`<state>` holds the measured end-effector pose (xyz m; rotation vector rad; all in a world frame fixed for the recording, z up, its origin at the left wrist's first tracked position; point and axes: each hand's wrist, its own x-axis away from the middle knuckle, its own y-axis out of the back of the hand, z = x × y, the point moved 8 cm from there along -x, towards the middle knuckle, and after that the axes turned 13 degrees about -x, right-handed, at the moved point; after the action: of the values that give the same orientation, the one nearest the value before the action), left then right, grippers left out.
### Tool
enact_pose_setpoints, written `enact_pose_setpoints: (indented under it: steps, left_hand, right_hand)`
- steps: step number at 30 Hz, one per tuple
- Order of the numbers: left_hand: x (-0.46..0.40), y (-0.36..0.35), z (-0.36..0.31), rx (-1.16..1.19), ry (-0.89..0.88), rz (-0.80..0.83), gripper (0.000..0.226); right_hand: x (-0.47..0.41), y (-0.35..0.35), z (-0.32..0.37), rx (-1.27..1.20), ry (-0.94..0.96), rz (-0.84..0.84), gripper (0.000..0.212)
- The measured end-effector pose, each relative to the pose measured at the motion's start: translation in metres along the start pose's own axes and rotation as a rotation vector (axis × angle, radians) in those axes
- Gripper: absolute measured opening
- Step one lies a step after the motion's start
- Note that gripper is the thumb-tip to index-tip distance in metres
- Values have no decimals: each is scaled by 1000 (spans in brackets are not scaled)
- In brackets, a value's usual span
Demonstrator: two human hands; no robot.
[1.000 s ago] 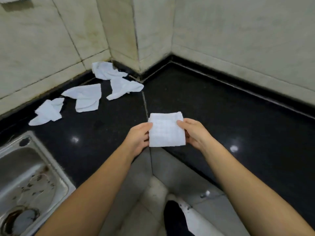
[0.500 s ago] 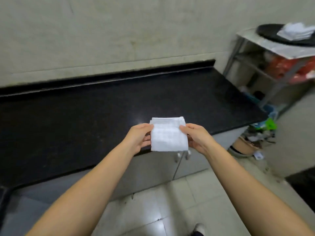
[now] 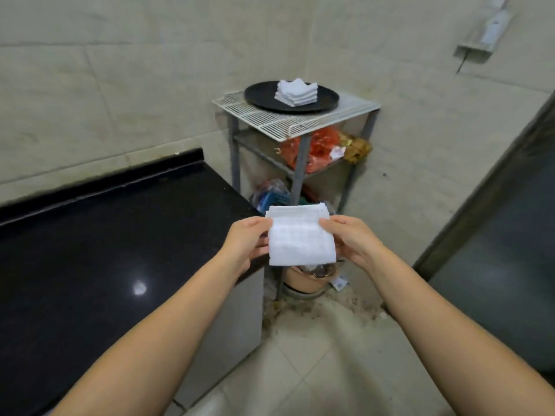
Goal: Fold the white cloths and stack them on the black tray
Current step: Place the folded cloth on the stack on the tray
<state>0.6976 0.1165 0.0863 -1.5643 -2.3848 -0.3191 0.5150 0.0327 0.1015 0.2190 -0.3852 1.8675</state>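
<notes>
In the middle of the frame, two hands hold up a folded white cloth (image 3: 301,235). The left hand (image 3: 247,242) pinches its left edge, and the right hand (image 3: 352,239) pinches its right edge. Each grip is closed on the cloth, with the thumb on top and the other fingers behind, where they are hard to see. The cloth is a small neat square, held flat in the air, touching nothing but the hands.

In the upper middle of the frame a black tray (image 3: 259,96) sits on top of a white wire rack (image 3: 270,118). A stack of folded cloths (image 3: 296,92) lies on the tray, maybe four or five of them. The held cloth is well apart from the tray, lower in the frame.

A black bench (image 3: 105,235) fills the left side. Red bags (image 3: 319,145) sit on the rack's lower shelf. The floor (image 3: 300,370) at the bottom is pale tile.
</notes>
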Motion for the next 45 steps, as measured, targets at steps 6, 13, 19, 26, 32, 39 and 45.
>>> enact_pose_setpoints:
  steps: [6,13,19,26,32,39,45]
  left_hand:
    - [-99,-35,-95,-111,-156,-26,13]
    - [-233,-55,-239,-194,-323,-112,17]
    - [-341,-70,-303,-210,-307,-235,18]
    - [-451,-40,-337,-165,-201,-505,30]
    - [-495,-38,-300,-229,-62,-594,35]
    - [-504,-39,-287,-192,-47,-646,34]
    - [-472,-25,-284,-191,-7,-673,20]
  right_hand:
    - [-122,14,92,22,143,74,11]
    - [-260,7,242,251,368,112,10]
    - [-374,-7,321,334,490,136,9]
    - [-516,-63,364,427,463,279,24]
    - [-588,-74,326,557,394,412,33]
    - [-608,-74,317,563,382,481,35]
    - [-582,-80,342,676,525,422,39]
